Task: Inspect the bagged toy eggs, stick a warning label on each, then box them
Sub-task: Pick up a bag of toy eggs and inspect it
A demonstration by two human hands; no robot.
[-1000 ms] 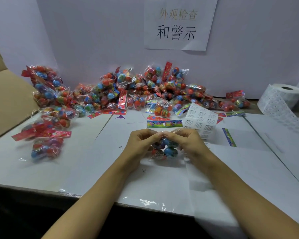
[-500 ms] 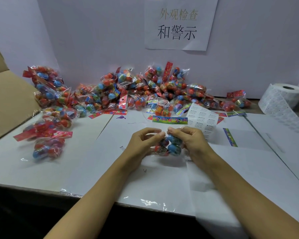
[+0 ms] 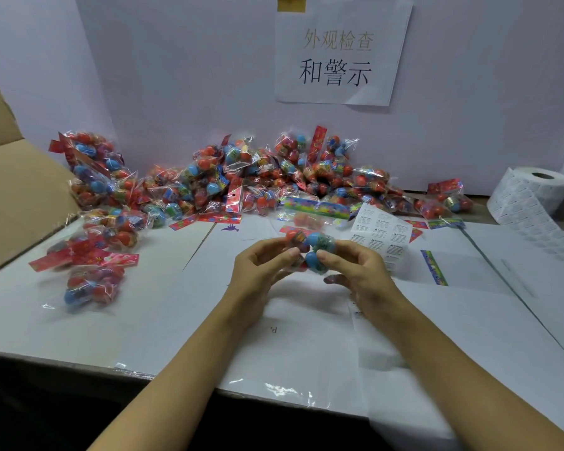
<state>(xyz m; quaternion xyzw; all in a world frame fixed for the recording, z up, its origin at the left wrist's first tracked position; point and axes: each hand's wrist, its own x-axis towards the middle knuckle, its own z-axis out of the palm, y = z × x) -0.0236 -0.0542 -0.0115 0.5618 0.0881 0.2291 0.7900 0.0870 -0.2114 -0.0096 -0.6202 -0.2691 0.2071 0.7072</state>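
Head view: at the centre of the white table (image 3: 79, 327), the left hand (image 3: 258, 271) and right hand (image 3: 362, 271) both pinch one bag of toy eggs (image 3: 311, 252) between curled fingertips, lifted clear of the surface, which looks like the inspection step. A sheet of warning labels (image 3: 380, 236) lies just beside it at two o'clock, and a label roll (image 3: 531, 196) sits farther out at two. Most of the job seems left: a big pile of bags (image 3: 241, 180) waits at twelve, a few bags (image 3: 92, 255) lie at nine beside the cardboard box (image 3: 17, 193), and I cannot tell whether any are labelled.

Glossy clear plastic is seen around the egg bags (image 3: 228, 183); matt paper covers the table (image 3: 163, 307); the box (image 3: 17, 187) is plain cardboard.
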